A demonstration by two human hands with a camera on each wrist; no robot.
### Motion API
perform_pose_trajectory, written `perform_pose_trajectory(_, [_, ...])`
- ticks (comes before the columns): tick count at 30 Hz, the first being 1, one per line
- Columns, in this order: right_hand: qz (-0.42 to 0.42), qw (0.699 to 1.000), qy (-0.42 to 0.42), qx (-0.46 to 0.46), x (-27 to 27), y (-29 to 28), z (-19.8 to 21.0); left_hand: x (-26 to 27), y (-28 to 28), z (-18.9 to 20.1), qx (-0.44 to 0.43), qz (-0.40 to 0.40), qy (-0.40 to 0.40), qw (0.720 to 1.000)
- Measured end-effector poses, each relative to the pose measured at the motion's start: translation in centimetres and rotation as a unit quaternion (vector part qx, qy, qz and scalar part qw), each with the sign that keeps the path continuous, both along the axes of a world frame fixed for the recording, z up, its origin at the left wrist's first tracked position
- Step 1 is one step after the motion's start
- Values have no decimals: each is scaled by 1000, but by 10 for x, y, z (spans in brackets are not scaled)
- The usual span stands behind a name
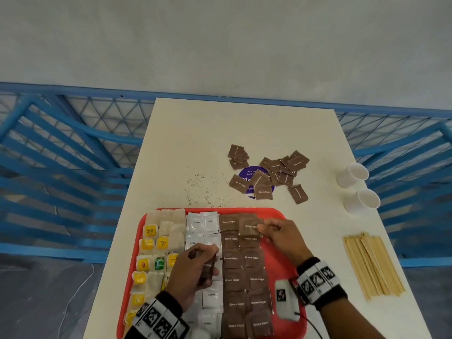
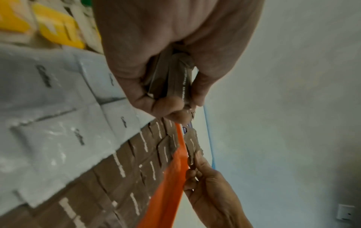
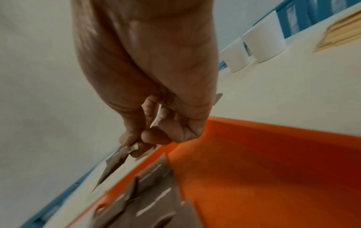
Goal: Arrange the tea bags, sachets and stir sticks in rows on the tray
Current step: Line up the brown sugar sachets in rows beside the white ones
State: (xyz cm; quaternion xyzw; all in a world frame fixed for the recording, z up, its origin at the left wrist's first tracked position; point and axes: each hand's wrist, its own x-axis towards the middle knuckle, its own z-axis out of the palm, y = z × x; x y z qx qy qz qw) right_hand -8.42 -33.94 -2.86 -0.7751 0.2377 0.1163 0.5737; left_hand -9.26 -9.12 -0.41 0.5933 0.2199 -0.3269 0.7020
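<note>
The right hand (image 1: 281, 237) pinches one brown sugar sachet (image 1: 249, 226) by its right edge at the far end of the red tray (image 1: 278, 255). The left hand (image 1: 193, 272) clamps a small stack of sachets (image 2: 175, 77) over the tray's middle. These packets look light, thin and floppy, so an edge pinch between fingers (image 3: 156, 135) seems best.

The cream table (image 1: 195, 133) carries a red tray (image 1: 276, 253), loose brown sachets (image 1: 297, 194), two white cups (image 1: 352, 174), stir sticks (image 1: 371, 263), and dark specks (image 1: 203, 187), perhaps spilled tea.

Counts on the table (image 1: 195, 143) and tray (image 1: 276, 253)

One red tray, two white paper cups (image 1: 352, 174), one purple sticker (image 1: 247, 172), two hands (image 1: 193, 272); loose brown sugar sachets (image 1: 263, 192), tea bags (image 1: 149, 231) and stir sticks (image 1: 371, 263) overlap too much to count.
</note>
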Motion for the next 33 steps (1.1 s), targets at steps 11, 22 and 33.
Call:
perform_pose_trajectory(11, [-45,989,50,-131,49,-10,-47,0,17,3,-1,-23,3,1000])
perform_pose_trajectory(22, [-1,973,-29,-227,41,1,-36,13,11,23,-140,-5,54,989])
perform_pose_trajectory(33, [144,916,-94,-363,30,21,-12,12,12,32,-225,8,69,972])
